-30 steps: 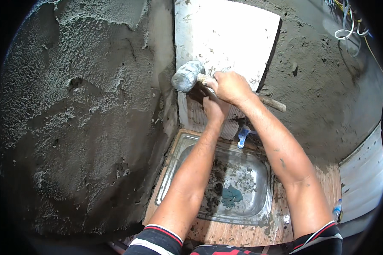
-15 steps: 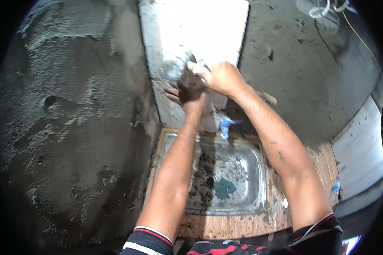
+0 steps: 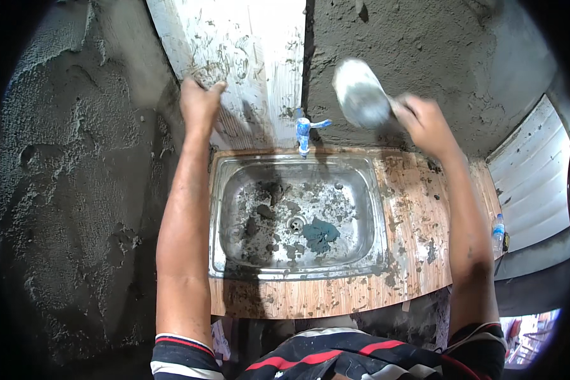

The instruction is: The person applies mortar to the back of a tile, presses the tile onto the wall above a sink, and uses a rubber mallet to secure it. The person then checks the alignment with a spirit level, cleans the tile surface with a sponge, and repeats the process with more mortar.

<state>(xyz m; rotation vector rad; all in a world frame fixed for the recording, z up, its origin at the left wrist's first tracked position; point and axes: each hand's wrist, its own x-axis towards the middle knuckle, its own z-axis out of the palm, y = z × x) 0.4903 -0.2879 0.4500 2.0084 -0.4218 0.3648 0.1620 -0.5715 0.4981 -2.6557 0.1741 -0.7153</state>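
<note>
Grey-white and blurred, the mallet [image 3: 361,95] hangs to the right of the panel, in front of the plastered back wall [image 3: 424,38], its handle clasped by the right hand [image 3: 425,123]. At the left edge of the white, mortar-smeared panel [image 3: 259,38], the left hand [image 3: 201,106] rests with thumb out; whether it grips that edge I cannot tell. Below the panel, a blue-and-white tap [image 3: 303,135] stands behind a steel sink [image 3: 297,275], where a dark green lump [image 3: 320,235] lies beside the drain. Wood-grain bench [image 3: 411,202] surrounds the sink, spattered with mortar.
</note>
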